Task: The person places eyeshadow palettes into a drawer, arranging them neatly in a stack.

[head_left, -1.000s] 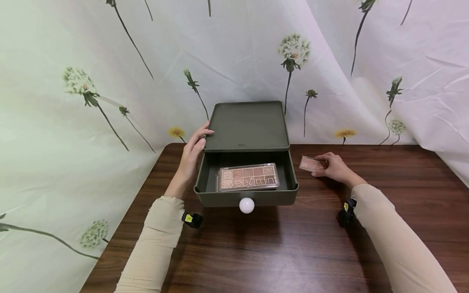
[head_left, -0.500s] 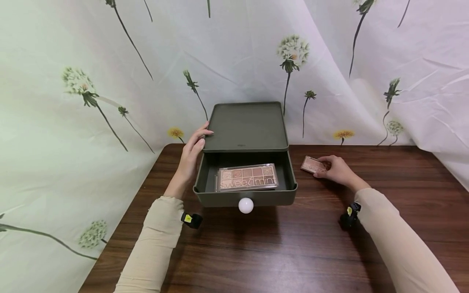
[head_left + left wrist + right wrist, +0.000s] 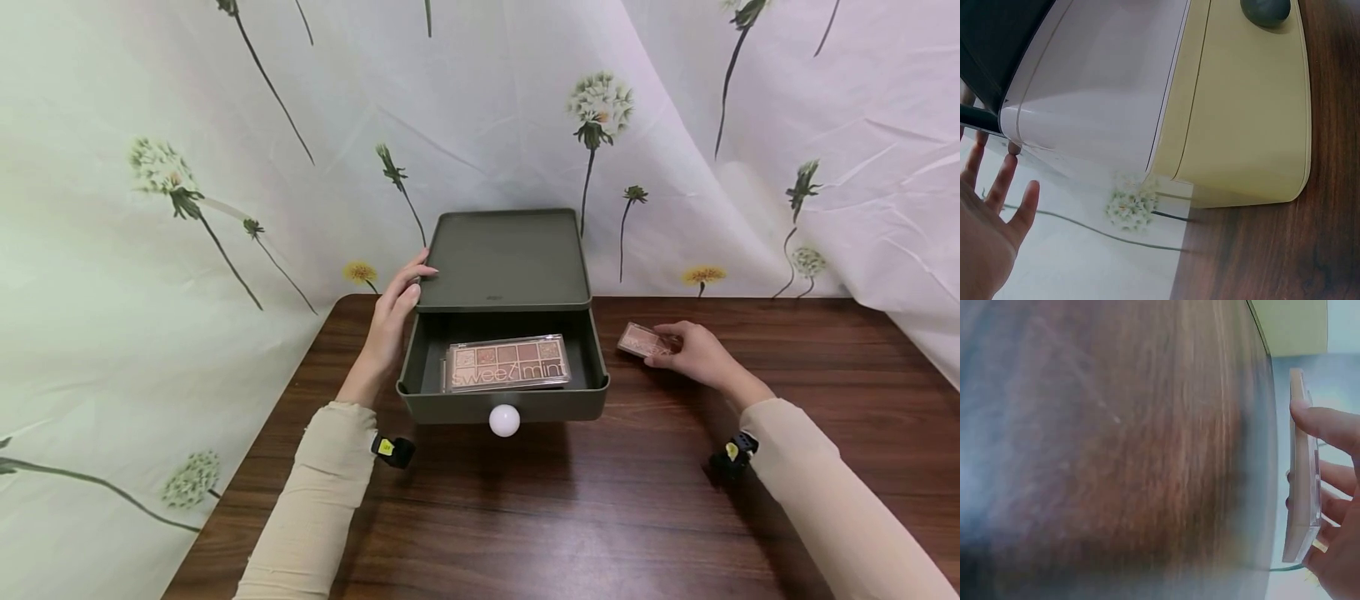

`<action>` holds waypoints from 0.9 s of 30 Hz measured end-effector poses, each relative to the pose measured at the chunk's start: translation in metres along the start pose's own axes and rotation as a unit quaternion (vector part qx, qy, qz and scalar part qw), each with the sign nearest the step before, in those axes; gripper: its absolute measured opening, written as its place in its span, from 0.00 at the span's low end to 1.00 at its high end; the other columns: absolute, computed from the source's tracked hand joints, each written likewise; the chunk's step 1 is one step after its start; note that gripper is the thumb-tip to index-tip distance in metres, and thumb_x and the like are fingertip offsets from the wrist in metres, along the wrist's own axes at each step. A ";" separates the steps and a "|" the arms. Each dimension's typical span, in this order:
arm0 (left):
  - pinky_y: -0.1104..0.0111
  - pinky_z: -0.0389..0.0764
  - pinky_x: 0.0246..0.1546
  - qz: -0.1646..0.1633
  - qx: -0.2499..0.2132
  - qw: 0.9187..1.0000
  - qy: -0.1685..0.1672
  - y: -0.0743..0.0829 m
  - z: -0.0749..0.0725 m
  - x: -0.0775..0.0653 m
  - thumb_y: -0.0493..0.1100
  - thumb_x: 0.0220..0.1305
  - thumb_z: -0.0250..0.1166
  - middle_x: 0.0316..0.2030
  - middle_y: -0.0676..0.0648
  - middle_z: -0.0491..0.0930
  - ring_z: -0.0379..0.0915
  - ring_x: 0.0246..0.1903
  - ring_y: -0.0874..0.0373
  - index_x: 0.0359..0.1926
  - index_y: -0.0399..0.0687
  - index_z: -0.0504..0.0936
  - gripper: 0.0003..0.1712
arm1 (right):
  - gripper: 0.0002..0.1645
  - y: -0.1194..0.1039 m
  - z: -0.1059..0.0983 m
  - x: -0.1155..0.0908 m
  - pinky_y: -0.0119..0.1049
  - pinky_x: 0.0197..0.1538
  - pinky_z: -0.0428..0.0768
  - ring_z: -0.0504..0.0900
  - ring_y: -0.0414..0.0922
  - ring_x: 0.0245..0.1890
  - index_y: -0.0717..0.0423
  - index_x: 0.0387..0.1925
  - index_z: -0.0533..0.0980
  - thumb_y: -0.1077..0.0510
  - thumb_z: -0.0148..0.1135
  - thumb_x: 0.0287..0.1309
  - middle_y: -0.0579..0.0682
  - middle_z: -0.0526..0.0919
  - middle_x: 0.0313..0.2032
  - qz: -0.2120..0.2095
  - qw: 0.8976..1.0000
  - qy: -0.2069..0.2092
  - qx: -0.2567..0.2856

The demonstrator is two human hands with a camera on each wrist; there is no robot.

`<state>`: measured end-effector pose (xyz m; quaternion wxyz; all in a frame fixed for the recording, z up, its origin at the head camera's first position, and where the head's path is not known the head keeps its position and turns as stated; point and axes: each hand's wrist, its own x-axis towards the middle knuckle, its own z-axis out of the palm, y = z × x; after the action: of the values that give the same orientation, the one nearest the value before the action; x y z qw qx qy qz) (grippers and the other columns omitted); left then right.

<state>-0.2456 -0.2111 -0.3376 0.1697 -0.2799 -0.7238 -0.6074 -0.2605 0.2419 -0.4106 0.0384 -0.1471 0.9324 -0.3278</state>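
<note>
An olive-green drawer [image 3: 502, 407] with a white round knob [image 3: 504, 421] stands pulled out. Inside lies a wide clear-lidded eyeshadow palette [image 3: 510, 363], with another edge showing at its left underneath. My left hand [image 3: 386, 321] rests on the left side of the drawer unit's dark green top [image 3: 506, 258]; in the left wrist view its extended fingers reach along the unit's edge. To the right of the drawer, my right hand [image 3: 697, 354] pinches a smaller eyeshadow palette [image 3: 641, 340]. The right wrist view shows that small palette [image 3: 1300, 481] edge-on, between thumb and fingers, held above the table.
Below the green tier, a white tier [image 3: 1097, 81] and a yellow drawer [image 3: 1247, 112] with a dark knob [image 3: 1266, 11] show in the left wrist view. The unit stands on a dark wooden table [image 3: 637, 500]. A flower-printed cloth [image 3: 495, 108] hangs behind.
My right hand has shifted a little to the right with the small palette, which has turned slightly. My left hand and the open drawer stay where they were.
</note>
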 end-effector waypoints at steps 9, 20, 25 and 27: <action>0.55 0.47 0.72 0.002 0.003 1.000 -0.001 0.000 0.000 0.000 0.42 0.73 0.46 0.73 0.45 0.59 0.46 0.75 0.50 0.59 0.30 0.73 0.23 | 0.38 -0.024 -0.005 -0.017 0.61 0.57 0.70 0.73 0.65 0.59 0.72 0.61 0.72 0.49 0.71 0.58 0.70 0.77 0.56 -0.028 0.998 0.029 -0.049; 0.55 0.47 0.72 0.008 0.000 1.000 0.001 -0.002 0.000 0.001 0.41 0.73 0.46 0.73 0.44 0.60 0.45 0.75 0.45 0.59 0.29 0.73 0.23 | 0.35 -0.046 -0.010 -0.042 0.58 0.53 0.72 0.77 0.59 0.54 0.63 0.58 0.78 0.44 0.71 0.57 0.62 0.82 0.52 -0.082 0.990 0.086 -0.075; 0.55 0.47 0.72 0.008 -0.002 1.000 0.001 -0.001 0.000 0.001 0.41 0.73 0.46 0.73 0.44 0.60 0.47 0.74 0.51 0.59 0.29 0.73 0.23 | 0.28 -0.053 -0.009 -0.053 0.52 0.47 0.73 0.80 0.52 0.47 0.59 0.53 0.82 0.48 0.75 0.53 0.56 0.85 0.46 -0.127 0.980 0.139 -0.072; 0.55 0.47 0.72 0.008 -0.002 1.000 0.001 -0.001 0.000 0.000 0.41 0.73 0.46 0.73 0.44 0.60 0.48 0.74 0.53 0.59 0.29 0.73 0.23 | 0.26 -0.055 -0.008 -0.057 0.49 0.46 0.72 0.79 0.49 0.45 0.57 0.51 0.83 0.50 0.77 0.51 0.53 0.85 0.45 -0.142 0.974 0.161 -0.068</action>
<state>-0.2464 -0.2111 -0.3381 0.1748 -0.2849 -0.7202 -0.6080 -0.1938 0.2232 -0.3715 -0.1695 -0.2260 0.9160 -0.2847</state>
